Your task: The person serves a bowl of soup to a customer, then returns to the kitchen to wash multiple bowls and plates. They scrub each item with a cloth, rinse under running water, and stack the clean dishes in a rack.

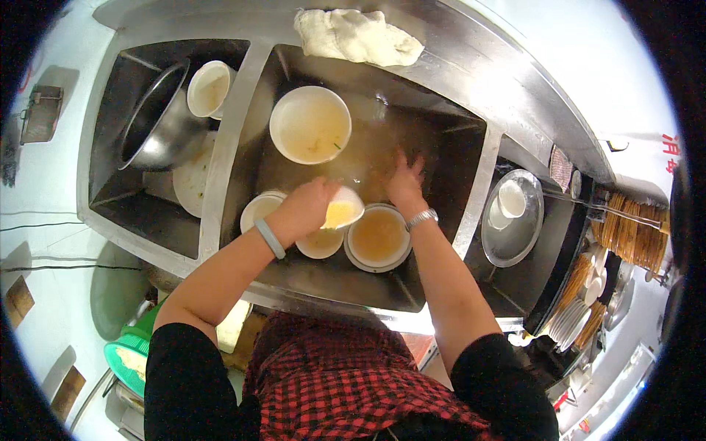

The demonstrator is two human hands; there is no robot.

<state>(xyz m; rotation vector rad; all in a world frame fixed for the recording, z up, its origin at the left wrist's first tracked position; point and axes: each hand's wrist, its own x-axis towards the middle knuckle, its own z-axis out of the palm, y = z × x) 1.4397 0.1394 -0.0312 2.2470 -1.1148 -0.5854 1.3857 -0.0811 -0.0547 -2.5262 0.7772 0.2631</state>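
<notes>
My left hand [309, 208] grips a small white bowl [347, 201] tilted on its side, with yellow bits or liquid showing inside it. My right hand [405, 179] has its fingers spread over the cloudy middle basin [441, 160] of a steel sink; its fingertips are blurred, and no object shows in it. Beyond my left hand a large white bowl [310, 124] holds pale liquid and a green scrap. Nearer me, a bowl of brownish liquid [378, 236] sits in another dish. Beside it are a smaller bowl [320, 244] and a white bowl [259, 209] partly behind my wrist.
The left basin holds a tilted steel bowl [171, 132], a white container [209, 91] and a partly hidden white plate [196, 182]. A pale cloth [358, 38] lies on the back ledge. In the right basin, an oval metal tray [513, 242] carries white cups. Steel dividers [234, 121] separate the basins.
</notes>
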